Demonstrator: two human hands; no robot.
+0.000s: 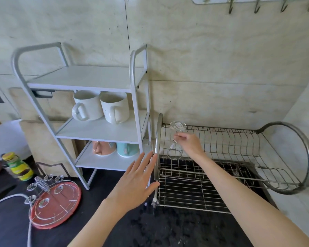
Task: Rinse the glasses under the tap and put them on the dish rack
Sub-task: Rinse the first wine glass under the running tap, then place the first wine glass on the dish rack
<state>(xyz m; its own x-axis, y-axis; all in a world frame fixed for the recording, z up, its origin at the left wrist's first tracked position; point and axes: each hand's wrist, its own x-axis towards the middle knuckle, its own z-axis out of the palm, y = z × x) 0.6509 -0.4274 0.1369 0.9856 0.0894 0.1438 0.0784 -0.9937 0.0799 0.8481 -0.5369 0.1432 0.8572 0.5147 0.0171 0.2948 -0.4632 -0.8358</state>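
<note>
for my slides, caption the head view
Right hand sets an upturned glass on the dish rack; left hand open.

My left hand [136, 182] and right hand [190, 142] are bare: no gloves, rings or watch that I can make out. Both forearms, nearer me than the dish rack [221, 168], show no sleeve up to the frame's lower edge, and any short sleeve lies out of view.

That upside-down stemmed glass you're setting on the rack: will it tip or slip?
Probably tippy: the glass stands inverted, its rim on the dish rack wires, its wide foot up top. Clear and thin-stemmed, it looks fragile. Likely wet, so perhaps slippery under the right hand.
</note>
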